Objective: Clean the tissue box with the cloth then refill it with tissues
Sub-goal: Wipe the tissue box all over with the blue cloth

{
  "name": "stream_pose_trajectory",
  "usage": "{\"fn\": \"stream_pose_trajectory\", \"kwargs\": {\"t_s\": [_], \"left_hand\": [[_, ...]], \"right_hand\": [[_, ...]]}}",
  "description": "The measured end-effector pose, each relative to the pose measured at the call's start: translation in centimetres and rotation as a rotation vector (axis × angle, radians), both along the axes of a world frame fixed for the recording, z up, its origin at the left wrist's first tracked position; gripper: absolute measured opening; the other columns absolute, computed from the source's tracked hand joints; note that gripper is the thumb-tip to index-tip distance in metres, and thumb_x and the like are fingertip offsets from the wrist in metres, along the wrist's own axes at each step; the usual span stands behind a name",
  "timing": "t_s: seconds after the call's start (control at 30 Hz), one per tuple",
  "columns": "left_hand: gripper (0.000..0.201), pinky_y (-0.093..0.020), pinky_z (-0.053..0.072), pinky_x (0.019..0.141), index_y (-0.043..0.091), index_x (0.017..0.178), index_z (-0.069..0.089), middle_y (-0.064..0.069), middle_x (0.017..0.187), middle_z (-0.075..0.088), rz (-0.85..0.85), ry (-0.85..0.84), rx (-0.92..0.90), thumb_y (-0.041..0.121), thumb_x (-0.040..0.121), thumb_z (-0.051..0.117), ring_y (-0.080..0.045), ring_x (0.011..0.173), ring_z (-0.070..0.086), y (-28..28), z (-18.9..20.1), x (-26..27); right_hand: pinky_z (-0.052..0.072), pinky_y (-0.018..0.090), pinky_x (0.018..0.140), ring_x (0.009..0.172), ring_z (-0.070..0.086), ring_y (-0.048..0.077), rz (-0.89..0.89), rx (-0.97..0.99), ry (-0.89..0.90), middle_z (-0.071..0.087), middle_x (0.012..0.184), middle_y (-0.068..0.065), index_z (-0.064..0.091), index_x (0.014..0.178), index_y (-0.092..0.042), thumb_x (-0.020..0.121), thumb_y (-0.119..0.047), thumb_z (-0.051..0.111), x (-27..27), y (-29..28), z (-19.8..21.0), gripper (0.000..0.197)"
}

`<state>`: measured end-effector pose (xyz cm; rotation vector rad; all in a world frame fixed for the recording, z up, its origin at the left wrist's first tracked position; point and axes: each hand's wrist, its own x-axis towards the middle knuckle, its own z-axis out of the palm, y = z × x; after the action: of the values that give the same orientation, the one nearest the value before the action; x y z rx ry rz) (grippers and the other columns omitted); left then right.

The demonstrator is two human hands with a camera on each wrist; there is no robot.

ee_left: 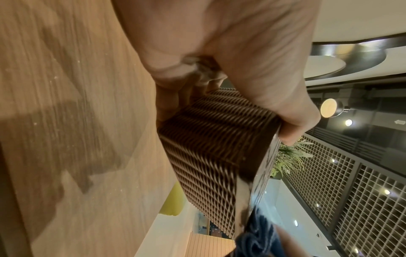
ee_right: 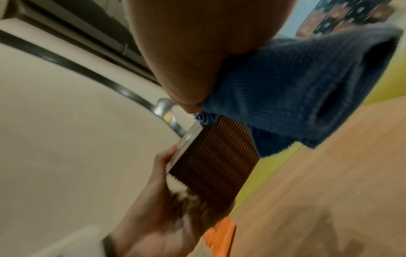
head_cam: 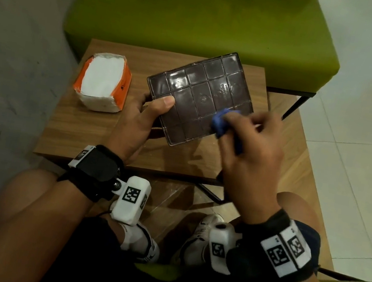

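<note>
A dark brown tissue box [head_cam: 200, 94] is held above the wooden table, its glossy gridded underside turned up toward me. My left hand [head_cam: 146, 115] grips its near left corner, thumb on the underside, fingers round the woven side [ee_left: 211, 153]. My right hand [head_cam: 252, 137] holds a bunched blue cloth [head_cam: 222, 123] against the box's near right part; in the right wrist view the cloth [ee_right: 296, 87] hangs from the hand over the ribbed side [ee_right: 215, 167]. An opened orange pack of white tissues [head_cam: 104, 80] lies on the table to the left.
The small wooden table [head_cam: 82, 133] stands before a green upholstered bench [head_cam: 201, 13]. A second wooden surface [head_cam: 300, 160] sits lower to the right. My knees and white shoes [head_cam: 143, 244] are below the table's near edge. A grey wall runs along the left.
</note>
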<state>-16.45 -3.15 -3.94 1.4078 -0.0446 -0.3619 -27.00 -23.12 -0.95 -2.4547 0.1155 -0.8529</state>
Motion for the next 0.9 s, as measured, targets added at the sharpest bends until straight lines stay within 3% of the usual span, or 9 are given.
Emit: {"fn": "stream_pose_trajectory", "kwargs": {"t_s": [0.07,0.13,0.27,0.33,0.53,0.6,0.7,0.9], "left_hand": [[0.07,-0.069,0.057,0.102,0.016,0.144,0.063,-0.017,0.136,0.073,0.003,0.001,-0.011,0.054,0.087,0.072,-0.038,0.126,0.071,0.1,0.4,-0.1],[0.07,-0.07,0.056,0.103,0.015,0.144,0.064,-0.017,0.135,0.074,0.008,0.009,-0.011,0.055,0.087,0.072,-0.039,0.125,0.071,0.1,0.4,-0.1],[0.073,-0.073,0.051,0.108,0.01,0.142,0.064,-0.021,0.133,0.074,0.01,0.027,-0.006,0.058,0.087,0.074,-0.043,0.123,0.071,0.2,0.2,-0.4],[0.075,-0.071,0.051,0.108,0.009,0.142,0.065,-0.021,0.132,0.074,0.016,0.028,-0.001,0.059,0.086,0.073,-0.043,0.122,0.072,0.7,0.1,-0.5],[0.061,-0.071,0.054,0.105,0.023,0.144,0.063,-0.015,0.138,0.073,0.026,0.026,-0.019,0.052,0.091,0.072,-0.038,0.127,0.071,1.6,0.4,-1.1],[0.063,-0.069,0.053,0.108,0.022,0.142,0.064,-0.015,0.136,0.074,0.036,0.037,-0.018,0.055,0.089,0.071,-0.037,0.125,0.072,1.2,0.6,-1.4],[0.075,-0.065,0.052,0.112,0.011,0.144,0.062,-0.018,0.133,0.074,0.033,0.037,-0.002,0.057,0.086,0.071,-0.039,0.124,0.072,0.7,0.6,-1.6],[0.069,-0.068,0.051,0.111,0.007,0.143,0.063,-0.023,0.134,0.072,-0.012,0.044,-0.034,0.052,0.092,0.074,-0.045,0.126,0.069,0.6,-0.1,-1.3]], "right_hand": [[0.036,0.009,0.077,0.095,0.041,0.005,-0.114,0.071,-0.058,0.054,0.104,0.01,0.077,0.112,-0.008,0.095,-0.01,0.074,0.1,-0.8,0.5,0.018],[0.036,0.01,0.078,0.096,0.042,0.006,-0.092,0.08,-0.046,0.051,0.105,0.007,0.076,0.112,-0.007,0.095,-0.009,0.074,-0.3,-0.2,0.7,0.017],[0.048,0.032,0.071,0.096,0.05,0.019,0.214,-0.107,0.144,0.054,0.113,0.013,0.074,0.117,-0.009,0.097,-0.015,0.072,-2.0,2.9,-0.1,0.021],[0.048,0.036,0.069,0.096,0.051,0.021,0.279,-0.136,0.142,0.055,0.112,0.014,0.074,0.118,-0.01,0.097,-0.016,0.072,-2.0,2.6,0.0,0.021],[0.045,0.026,0.072,0.096,0.044,0.009,0.001,0.052,0.039,0.052,0.108,0.006,0.075,0.116,-0.011,0.097,-0.019,0.072,-1.3,0.1,0.4,0.02],[0.045,0.023,0.073,0.095,0.045,0.011,0.097,-0.005,0.098,0.054,0.11,0.01,0.073,0.117,-0.01,0.097,-0.018,0.071,-2.0,2.3,0.2,0.022],[0.049,0.034,0.065,0.092,0.051,0.02,0.285,-0.108,0.166,0.056,0.11,0.014,0.074,0.117,-0.01,0.099,-0.019,0.065,-3.0,4.4,-0.1,0.022],[0.05,0.037,0.065,0.093,0.052,0.021,0.368,-0.117,0.153,0.056,0.108,0.014,0.075,0.114,-0.01,0.101,-0.02,0.06,-2.1,4.2,0.3,0.022]]}}
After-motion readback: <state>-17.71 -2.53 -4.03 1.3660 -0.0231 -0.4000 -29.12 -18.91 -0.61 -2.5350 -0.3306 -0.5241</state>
